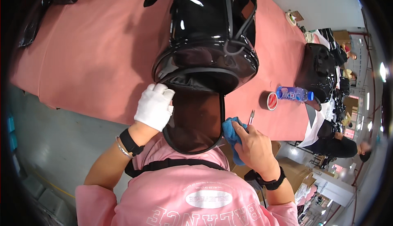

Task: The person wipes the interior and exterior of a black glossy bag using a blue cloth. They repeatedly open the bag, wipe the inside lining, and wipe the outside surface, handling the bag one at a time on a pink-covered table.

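A glossy black bag [200,25] lies on the table in front of me, its open end toward me. From that opening a dark, see-through flap [194,119] with black edging hangs down over the table's near edge. My left hand [154,106], in a white glove, is closed at the flap's left edge, just below the opening. The glove hides exactly what its fingertips pinch. A bunched blue cloth [232,138] is in my bare right hand [254,146], with the index finger pressed along it, beside the flap's lower right edge.
The table [94,62] has a pink covering. To the right are small metal snips [251,117], a tape roll [271,101] and a bottle [292,94] with a blue cap. Further right lies another black bag [319,68]. Cardboard [292,172] stands below the table's right side; other people work beyond.
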`<state>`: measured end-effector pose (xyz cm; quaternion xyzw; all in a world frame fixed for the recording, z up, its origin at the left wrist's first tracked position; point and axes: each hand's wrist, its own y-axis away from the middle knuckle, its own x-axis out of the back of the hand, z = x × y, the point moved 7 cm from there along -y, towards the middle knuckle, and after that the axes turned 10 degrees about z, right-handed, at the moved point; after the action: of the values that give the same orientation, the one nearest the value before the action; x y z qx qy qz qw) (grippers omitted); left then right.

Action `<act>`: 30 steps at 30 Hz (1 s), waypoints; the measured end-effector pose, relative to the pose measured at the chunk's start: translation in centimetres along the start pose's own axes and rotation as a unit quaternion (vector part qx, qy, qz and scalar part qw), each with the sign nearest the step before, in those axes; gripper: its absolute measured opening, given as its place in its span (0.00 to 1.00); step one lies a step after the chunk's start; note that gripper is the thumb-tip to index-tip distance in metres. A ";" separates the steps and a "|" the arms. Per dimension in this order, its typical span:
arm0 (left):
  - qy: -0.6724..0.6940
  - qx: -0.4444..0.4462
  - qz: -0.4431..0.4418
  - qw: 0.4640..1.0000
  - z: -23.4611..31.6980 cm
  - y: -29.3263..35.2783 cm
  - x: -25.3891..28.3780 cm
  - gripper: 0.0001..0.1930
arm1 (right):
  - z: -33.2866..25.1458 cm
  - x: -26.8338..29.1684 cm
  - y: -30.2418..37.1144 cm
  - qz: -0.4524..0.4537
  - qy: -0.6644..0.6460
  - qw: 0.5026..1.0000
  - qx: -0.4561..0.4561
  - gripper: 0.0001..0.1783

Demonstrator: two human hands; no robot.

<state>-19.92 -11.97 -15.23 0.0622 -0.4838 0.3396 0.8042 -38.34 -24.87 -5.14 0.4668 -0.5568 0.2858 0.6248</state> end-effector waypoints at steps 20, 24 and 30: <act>-0.157 -0.064 -0.421 0.891 2.4 -2.9 -8.0 0.33 | 2.1 -3.0 3.3 0.048 -0.081 0.994 -0.053 0.31; -0.156 -0.060 -0.416 0.894 1.9 -2.5 -8.7 0.33 | 3.4 -2.9 3.5 0.046 -0.068 0.994 -0.069 0.28; -0.156 -0.042 -0.438 0.884 2.0 -2.6 -8.7 0.32 | 4.3 -2.8 3.6 0.037 -0.061 0.994 -0.087 0.25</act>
<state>-22.40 -19.01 -20.73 0.2863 -0.5405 -0.0817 0.7869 -43.90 -26.85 -7.09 0.4068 -0.6335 0.2301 0.6166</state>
